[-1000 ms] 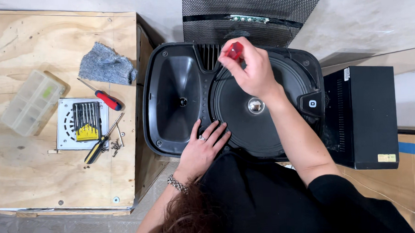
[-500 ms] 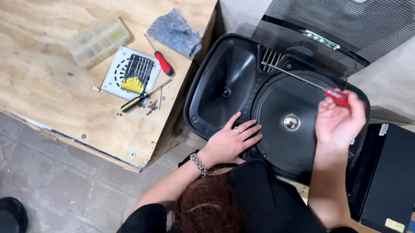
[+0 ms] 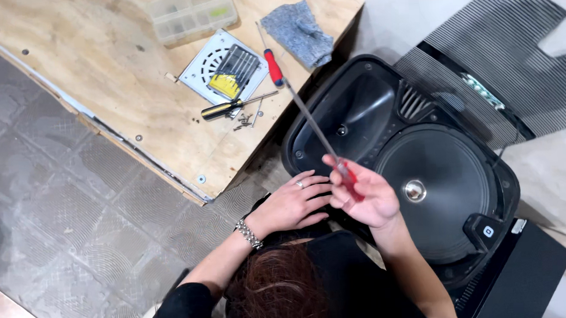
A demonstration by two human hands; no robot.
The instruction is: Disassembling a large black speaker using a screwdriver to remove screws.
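While the right hand (image 3: 364, 200) pinches the red-handled screwdriver (image 3: 317, 129), long shaft angled up and away, keep the left hand (image 3: 291, 204) flat, fingers spread, bracing the speaker cabinet (image 3: 357, 111).

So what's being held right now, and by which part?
The right hand holds a long screwdriver by its red handle, shaft pointing up-left. The left hand holds nothing; it rests on the speaker edge.

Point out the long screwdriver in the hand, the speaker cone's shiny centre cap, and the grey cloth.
Long screwdriver (image 3: 313, 123), head view, on its metal shaft.
Centre cap (image 3: 415, 190), head view, on its middle.
Grey cloth (image 3: 298, 31), head view, on its middle.
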